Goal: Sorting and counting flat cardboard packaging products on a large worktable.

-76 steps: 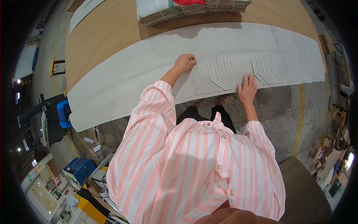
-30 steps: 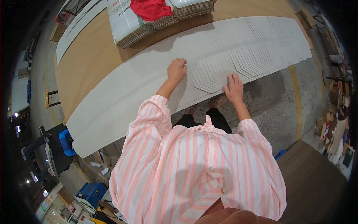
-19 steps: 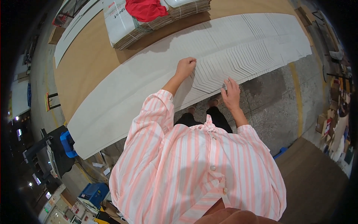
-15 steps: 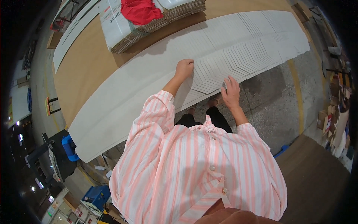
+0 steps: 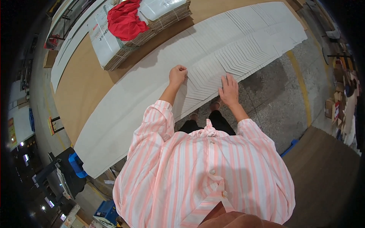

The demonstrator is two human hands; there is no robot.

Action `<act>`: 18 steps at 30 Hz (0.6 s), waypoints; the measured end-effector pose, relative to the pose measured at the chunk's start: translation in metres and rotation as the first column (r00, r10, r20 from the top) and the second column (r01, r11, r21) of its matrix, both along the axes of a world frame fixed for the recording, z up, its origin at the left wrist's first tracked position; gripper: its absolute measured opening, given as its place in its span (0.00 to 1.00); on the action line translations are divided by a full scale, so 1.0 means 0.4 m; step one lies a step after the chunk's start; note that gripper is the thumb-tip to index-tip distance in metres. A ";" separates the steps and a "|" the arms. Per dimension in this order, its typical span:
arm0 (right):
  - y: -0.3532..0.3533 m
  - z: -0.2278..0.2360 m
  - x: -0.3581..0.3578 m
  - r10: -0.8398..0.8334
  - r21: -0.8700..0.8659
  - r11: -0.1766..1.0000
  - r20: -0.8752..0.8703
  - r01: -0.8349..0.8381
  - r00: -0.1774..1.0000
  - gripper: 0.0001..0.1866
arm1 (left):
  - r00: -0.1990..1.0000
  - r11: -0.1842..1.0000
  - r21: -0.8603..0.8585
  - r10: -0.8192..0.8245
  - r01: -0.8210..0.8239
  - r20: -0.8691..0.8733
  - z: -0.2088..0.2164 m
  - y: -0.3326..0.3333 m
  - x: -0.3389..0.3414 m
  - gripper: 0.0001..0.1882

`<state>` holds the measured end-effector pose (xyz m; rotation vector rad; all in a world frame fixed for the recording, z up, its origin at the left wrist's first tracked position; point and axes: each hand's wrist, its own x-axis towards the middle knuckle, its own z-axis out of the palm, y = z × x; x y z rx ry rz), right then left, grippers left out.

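Observation:
Large pale grey-white sheets (image 5: 125, 110), thin like card, lie in a long overlapping spread in front of me. To the right their edges are fanned in closely spaced steps (image 5: 243, 57). My left hand (image 5: 178, 75) is closed, thumb and fingers pinched together, at the left end of the fanned edges. Whatever those fingers hold, if anything, is hidden. Over the near edge of the fanned sheets lies my right hand (image 5: 229, 90), its fingers stretched out and the fingertips on the sheets.
Beyond the sheets, a strapped stack of flat cardboard (image 5: 140, 36) with a red cloth (image 5: 127, 21) on top rests on the brown tabletop (image 5: 72, 102). At lower left stand a black stand with a blue part (image 5: 77, 165) and a blue box (image 5: 107, 212). Cartons (image 5: 330, 107) are at far right.
The view has turned and shifted a little. My right hand has come down from just above the near edge, with its fingers now on the sheets. My left hand stays closed at the fanned edges.

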<state>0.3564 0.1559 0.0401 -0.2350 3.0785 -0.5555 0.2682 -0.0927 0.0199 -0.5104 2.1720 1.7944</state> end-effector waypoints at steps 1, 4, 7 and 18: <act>0.004 -0.001 0.000 0.002 -0.004 1.000 0.005 -0.002 1.000 0.31 | 1.000 0.999 -0.040 -0.024 0.024 0.000 -0.001 0.005 -0.003 0.04; 0.005 -0.004 0.002 -0.004 0.010 1.000 0.016 0.004 1.000 0.31 | 0.998 0.984 -0.169 -0.068 0.064 -0.017 -0.005 0.008 -0.005 0.03; -0.002 -0.007 0.005 -0.018 0.002 1.000 0.030 0.018 0.999 0.31 | 0.995 0.971 -0.222 -0.098 0.090 -0.027 -0.018 0.002 -0.012 0.03; -0.002 -0.012 0.019 -0.058 0.023 0.998 0.025 0.058 0.998 0.31 | 0.969 0.855 -0.506 -0.209 0.113 -0.136 -0.017 0.015 -0.006 0.06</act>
